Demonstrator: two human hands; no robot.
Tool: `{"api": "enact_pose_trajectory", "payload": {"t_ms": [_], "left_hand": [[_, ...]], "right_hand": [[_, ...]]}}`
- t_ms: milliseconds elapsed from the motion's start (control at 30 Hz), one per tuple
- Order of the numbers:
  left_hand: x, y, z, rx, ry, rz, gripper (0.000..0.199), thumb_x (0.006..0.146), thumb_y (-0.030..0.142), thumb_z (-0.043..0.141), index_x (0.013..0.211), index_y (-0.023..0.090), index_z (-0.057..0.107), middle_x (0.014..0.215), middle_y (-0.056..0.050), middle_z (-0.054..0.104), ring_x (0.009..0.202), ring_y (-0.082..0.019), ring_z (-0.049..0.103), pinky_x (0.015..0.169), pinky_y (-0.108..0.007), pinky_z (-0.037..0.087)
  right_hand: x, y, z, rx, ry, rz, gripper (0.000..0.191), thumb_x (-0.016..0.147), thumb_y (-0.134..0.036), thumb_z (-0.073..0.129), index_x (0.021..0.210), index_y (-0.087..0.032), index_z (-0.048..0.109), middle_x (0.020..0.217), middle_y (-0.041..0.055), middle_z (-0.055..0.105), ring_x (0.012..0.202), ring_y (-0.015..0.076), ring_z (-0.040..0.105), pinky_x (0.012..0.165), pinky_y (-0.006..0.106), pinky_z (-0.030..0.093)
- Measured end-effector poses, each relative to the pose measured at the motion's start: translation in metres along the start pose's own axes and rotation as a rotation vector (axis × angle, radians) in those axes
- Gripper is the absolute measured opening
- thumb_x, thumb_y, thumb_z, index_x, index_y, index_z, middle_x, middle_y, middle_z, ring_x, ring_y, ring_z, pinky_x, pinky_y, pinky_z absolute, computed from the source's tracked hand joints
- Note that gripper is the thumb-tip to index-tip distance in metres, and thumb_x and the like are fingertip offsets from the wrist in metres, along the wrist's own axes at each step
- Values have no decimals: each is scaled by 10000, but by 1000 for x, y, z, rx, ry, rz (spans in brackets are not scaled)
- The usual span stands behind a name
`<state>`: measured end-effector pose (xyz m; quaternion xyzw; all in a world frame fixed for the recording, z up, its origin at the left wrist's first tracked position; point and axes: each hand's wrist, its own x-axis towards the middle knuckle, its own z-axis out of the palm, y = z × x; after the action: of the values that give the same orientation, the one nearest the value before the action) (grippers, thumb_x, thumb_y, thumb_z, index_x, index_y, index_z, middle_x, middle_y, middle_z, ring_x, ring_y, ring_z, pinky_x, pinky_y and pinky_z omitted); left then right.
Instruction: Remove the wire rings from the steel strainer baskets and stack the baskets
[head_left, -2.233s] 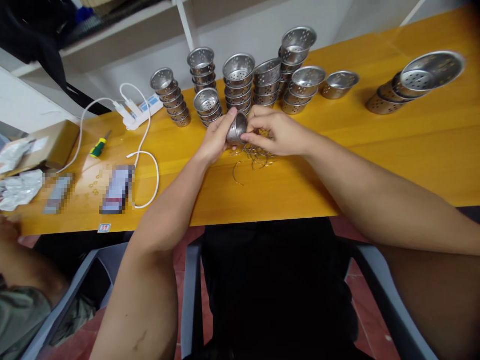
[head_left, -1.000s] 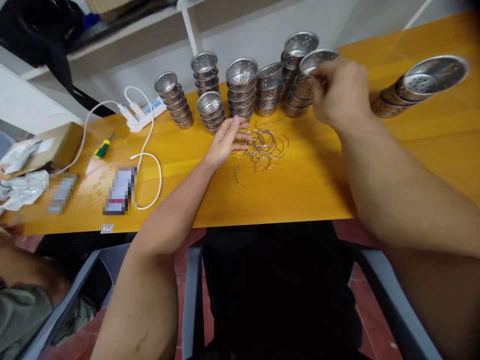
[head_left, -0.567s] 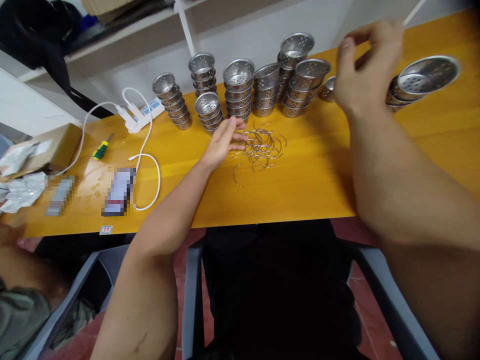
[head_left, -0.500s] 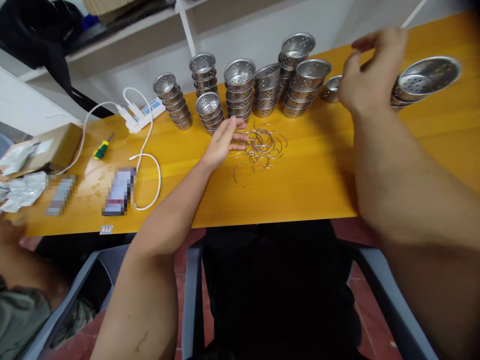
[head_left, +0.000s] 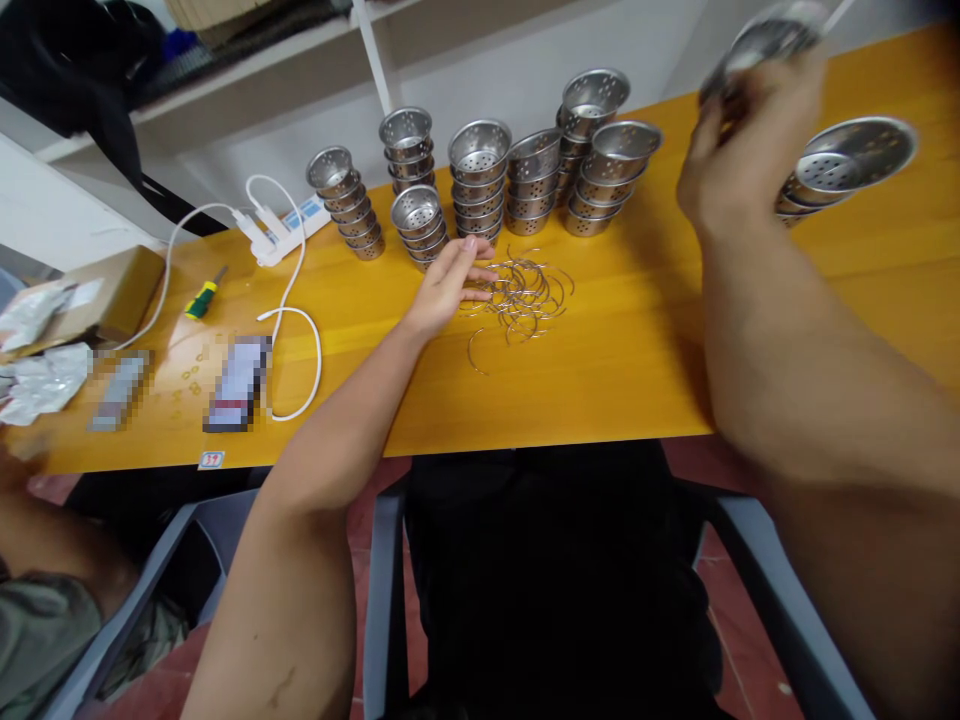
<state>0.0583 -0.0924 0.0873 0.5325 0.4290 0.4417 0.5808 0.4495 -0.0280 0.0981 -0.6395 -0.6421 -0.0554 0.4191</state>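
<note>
My right hand [head_left: 757, 140] is raised at the upper right, fingers wrapped round a metal cup [head_left: 772, 40] that is blurred by motion. To the right of that hand stands a short stack of perforated metal cups [head_left: 832, 170]. My left hand [head_left: 448, 285] rests with its fingers apart at the left edge of a loose pile of thin curved metal wires [head_left: 525, 295], holding nothing that I can see. Behind the pile stand several stacks of perforated cups, among them a tall one [head_left: 480, 165] and one with a wide top cup [head_left: 619, 165].
On the wooden table [head_left: 600, 380] to the left lie a phone [head_left: 238, 385], a second device [head_left: 121, 390], a green screwdriver [head_left: 202, 298], a white power strip [head_left: 289, 230] with cables and a cardboard box [head_left: 124, 290]. Another person's arm [head_left: 60, 520] is at the lower left.
A small cup that stood beside my right hand is now in that hand, lifted off the table. My left hand has hardly moved.
</note>
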Motion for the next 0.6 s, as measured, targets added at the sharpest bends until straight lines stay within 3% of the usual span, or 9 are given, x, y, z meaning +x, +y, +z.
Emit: {"api": "enact_pose_trajectory", "payload": {"t_ms": [67, 133, 167, 233, 267, 367, 467, 600], "left_hand": [[-2, 1, 0, 4, -5, -10, 558, 1219, 792, 783, 1353, 254, 844, 1568, -156, 853, 1287, -269, 920, 923, -295, 776], [-4, 1, 0, -6, -24, -3, 484, 1241, 730, 786, 1380, 270, 841, 1605, -140, 859, 1280, -255, 920, 973, -308, 794], [-5, 1, 0, -27, -36, 5, 449, 1250, 700, 786, 1404, 282, 840, 1643, -134, 854, 1300, -259, 922, 1009, -328, 804], [-6, 2, 0, -106, -47, 24, 417, 1264, 663, 784, 1485, 311, 827, 1721, -124, 829, 1393, -297, 920, 1095, -402, 818], [-5, 3, 0, -156, -43, 32, 424, 1275, 657, 771, 1533, 324, 813, 1742, -121, 818, 1457, -324, 909, 1134, -447, 817], [-5, 9, 2, -288, -36, 54, 447, 1343, 610, 620, 1597, 285, 793, 1712, -129, 824, 1642, -373, 839, 1230, -517, 795], [-4, 15, 3, -353, -82, 119, 479, 1376, 497, 508, 1517, 178, 838, 1644, -146, 861, 1815, -374, 718, 1364, -502, 738], [0, 12, 3, -323, -92, 152, 587, 1389, 595, 456, 1537, 233, 893, 1580, -113, 923, 1890, -375, 624, 1432, -517, 706]], "right_hand": [[-6, -30, -15, 64, 278, -75, 338, 1259, -161, 611, 1464, -138, 878, 1556, 335, 739, 1557, 468, 685, 1339, 629, 552], [-21, -69, -22, 178, 290, -287, 334, 1327, -355, 643, 1399, -190, 925, 1491, 299, 786, 1530, 458, 727, 1379, 649, 574], [-31, -89, -21, 247, 231, -378, 397, 1354, -491, 644, 1356, -228, 941, 1482, 280, 815, 1483, 454, 767, 1371, 670, 597], [-52, -124, -12, 410, 13, -508, 438, 1355, -610, 632, 1273, -307, 938, 1511, 216, 864, 1497, 455, 785, 1402, 710, 599], [-63, -138, -4, 505, -103, -543, 418, 1303, -675, 721, 1232, -324, 937, 1586, 197, 854, 1532, 474, 779, 1408, 727, 606], [-89, -161, 23, 631, -341, -576, 348, 1252, -657, 773, 1243, -362, 958, 1744, 124, 806, 1654, 488, 747, 1445, 754, 605], [-102, -163, 43, 653, -410, -597, 286, 1259, -522, 742, 1356, -375, 967, 1826, 92, 766, 1760, 481, 695, 1481, 759, 581], [-102, -157, 50, 682, -371, -615, 364, 1231, -448, 792, 1569, -390, 914, 1762, 114, 796, 1692, 478, 745, 1421, 728, 629]]}}
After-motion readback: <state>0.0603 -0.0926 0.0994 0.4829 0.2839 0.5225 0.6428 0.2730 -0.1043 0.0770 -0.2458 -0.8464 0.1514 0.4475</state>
